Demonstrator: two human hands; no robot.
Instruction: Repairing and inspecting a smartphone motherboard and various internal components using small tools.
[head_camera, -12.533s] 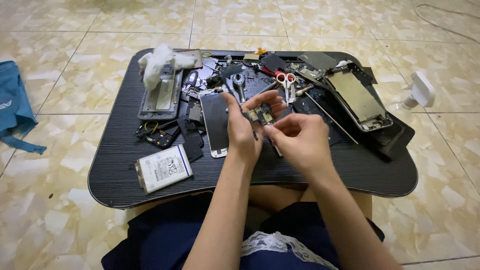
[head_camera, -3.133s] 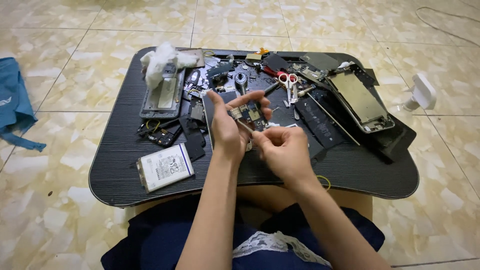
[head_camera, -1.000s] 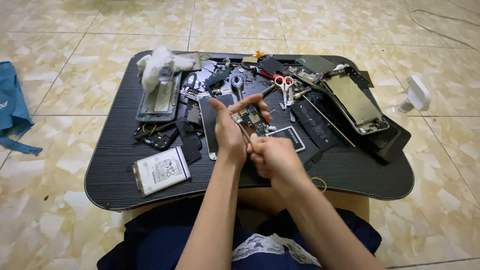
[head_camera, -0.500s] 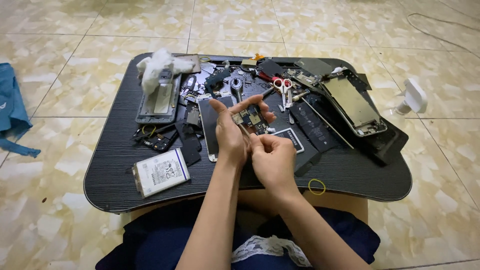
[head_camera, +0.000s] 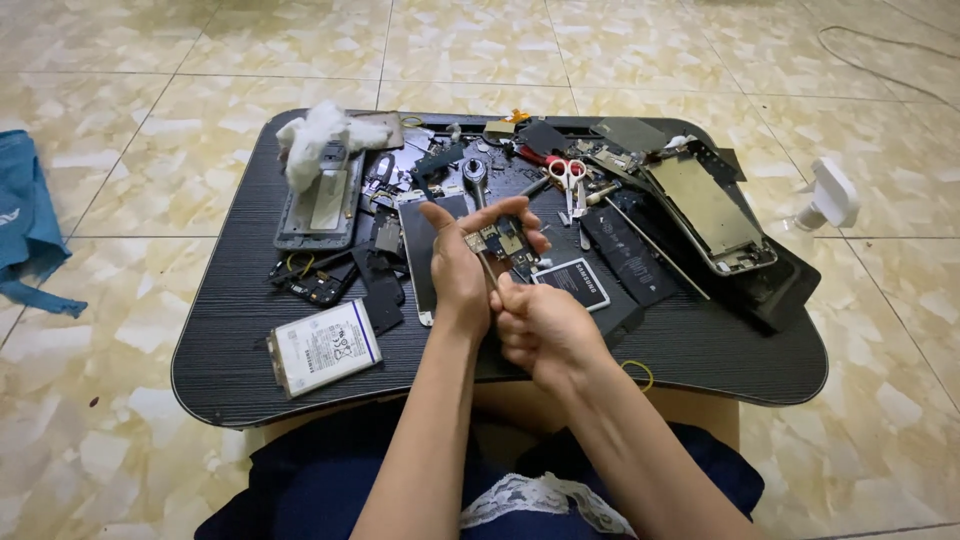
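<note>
I see a small circuit board pinched in my left hand, thumb on one edge and fingertips curled over the far edge, held up above the black lap table. My right hand sits just below and against the left, fist closed around a thin tool whose tip reaches up to the board; what kind of tool it is I cannot tell. Just right of the hands lies a dark battery, and beyond it a longer black battery. Behind the left hand a phone lies flat. Farther left and nearer me rests a white battery. Ahead of the hands are red-handled scissors; far ahead to the left, a phone frame with a white wad on it. Far right sits an opened phone body. A yellow rubber band lies by my right wrist.
</note>
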